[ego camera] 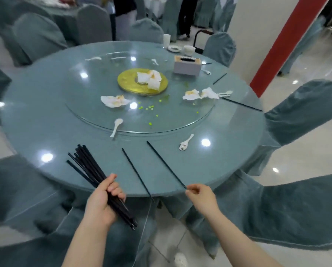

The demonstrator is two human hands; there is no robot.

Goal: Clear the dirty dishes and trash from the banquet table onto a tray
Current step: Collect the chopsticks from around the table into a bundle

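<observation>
At the near edge of the round table (45, 135), the left hand (101, 199) grips a bundle of black chopsticks (88, 166), the fingers curled around it, and the tips fan out up and to the left over the glass. To the right, the right hand (201, 195) pinches the near end of a single black chopstick (165, 163) which lies slanted on the table; another loose chopstick (136, 173) lies between the two hands, its near end past the table edge. A little farther, two white spoons (185, 143) rest near the rim of the glass turntable (190, 120). On the turntable there are crumpled napkins (114, 101), green peas (148, 108) and a gold centre disc (126, 81). At the far right stands a tissue box (187, 65), with white cups (189, 50) behind it. Chairs in grey-green covers (302, 110) stand around the table on a shiny pale floor (306, 160). Both forearms reach forward from the bottom.
</observation>
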